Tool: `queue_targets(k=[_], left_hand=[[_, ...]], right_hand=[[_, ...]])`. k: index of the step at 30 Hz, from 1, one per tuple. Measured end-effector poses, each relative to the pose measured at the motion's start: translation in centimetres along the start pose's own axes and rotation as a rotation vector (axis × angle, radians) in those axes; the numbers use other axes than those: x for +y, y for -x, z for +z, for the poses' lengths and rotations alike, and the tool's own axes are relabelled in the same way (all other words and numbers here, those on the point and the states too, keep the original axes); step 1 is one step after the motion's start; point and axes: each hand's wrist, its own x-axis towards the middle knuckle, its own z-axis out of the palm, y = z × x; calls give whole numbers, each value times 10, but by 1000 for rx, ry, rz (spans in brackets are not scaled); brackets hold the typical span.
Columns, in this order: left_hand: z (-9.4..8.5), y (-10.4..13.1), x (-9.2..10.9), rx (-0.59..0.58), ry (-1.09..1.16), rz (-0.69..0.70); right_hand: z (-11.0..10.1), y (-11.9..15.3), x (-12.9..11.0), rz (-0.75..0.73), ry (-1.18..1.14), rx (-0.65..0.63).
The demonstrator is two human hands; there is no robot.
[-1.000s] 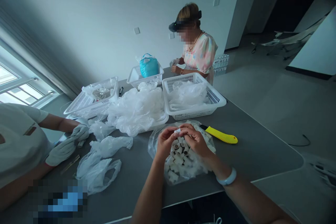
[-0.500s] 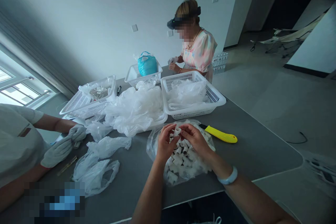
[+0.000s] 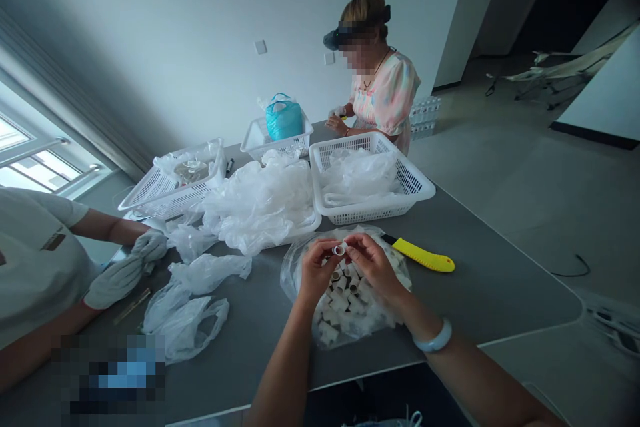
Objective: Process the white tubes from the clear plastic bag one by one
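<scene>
Between my fingertips is a short white plastic pipe fitting (image 3: 339,250), its round opening facing me. My left hand (image 3: 318,268) pinches it from the left, and my right hand (image 3: 371,263) grips its other side. Below both hands lies a clear plastic bag (image 3: 296,267) spread on the table, with many more white pipe fittings (image 3: 340,301) piled on it. My forearms hide part of the pile. A knife with a yellow handle (image 3: 425,256) rests just right of the bag, its dark end near the bag's edge.
White baskets (image 3: 373,213) holding plastic bags stand behind my hands. A heap of clear bags (image 3: 260,203) sits left of them; loose bags (image 3: 187,327) lie on the grey table (image 3: 495,280). A gloved co-worker (image 3: 45,247) works at left, another person (image 3: 383,90) at the far side.
The fitting has been turned between my fingers, so its opening now faces me more directly. Both hands stay over the pile. The view has shifted slightly.
</scene>
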Motion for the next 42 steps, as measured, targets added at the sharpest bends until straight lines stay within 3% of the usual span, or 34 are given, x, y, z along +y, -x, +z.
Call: queue_targets(k=[7,10,15,23,28,31,35,38,40,42], left_hand=[[-1,-1,3,-70,121,-47],[-1,-1,2,-114,218,-140],[-1,-1,-6,-81,276,-279],[-3,0,-5,-129,258,-279],[-7,0,-2,-262,113,-232],[-9,-2,1,-263,15,-182],[0,4,3,-202,-85,-175],[3,14,8,-34,-255,-111],[-7,16,19,74,-393,-39],[-29,7,38,158,-527,21]], right_hand=[[-2,-1,-1,-5,83,14],[-3,-1,-2,-30,130,53],[-3,-1,-3,-81,192,63],[-9,-6,2,-7,255,157],[-11,-7,9,-39,369,57],[-13,-7,13,9,340,88],[-13,-5,20,53,278,2],[-12,-1,22,86,245,-37],[-11,-4,16,81,226,-30],[-3,-18,1,52,249,-51]])
